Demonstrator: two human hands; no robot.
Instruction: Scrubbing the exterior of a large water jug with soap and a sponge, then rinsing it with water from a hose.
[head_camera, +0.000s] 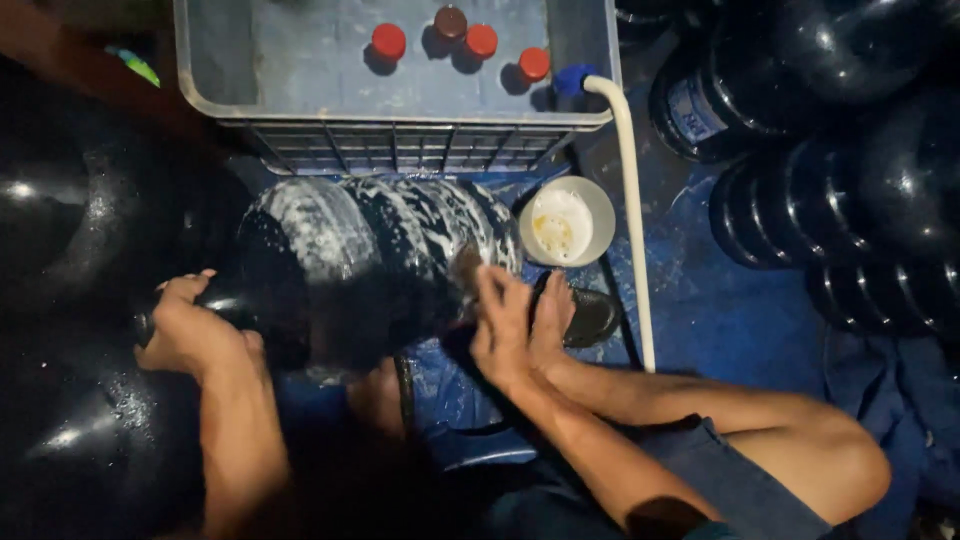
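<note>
Scrubbing step: big dark soapy water jug (380, 265) lies on side before grey crate (395, 140). My left hand (190, 335) clenched on jug neck. My right hand (515, 325) presses something, cannot tell what, against jug base. Next, likely: roll jug, work unsoaped side.

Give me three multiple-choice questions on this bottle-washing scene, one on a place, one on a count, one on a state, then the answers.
1. Where is the white bowl?
A. Inside the crate
B. Beside the soapy bottle's base
C. On the person's knee

2. How many red caps lie in the grey crate?
A. One
B. Three
C. Six

3. The big bottle between the hands is:
A. Dry and upright
B. Lying sideways, foam-covered
C. Broken

Answers: 1 B, it sits just right of the base; 2 B, three red, plus one brown; 3 B, left hand grips the neck, right hand rubs the base.
</note>
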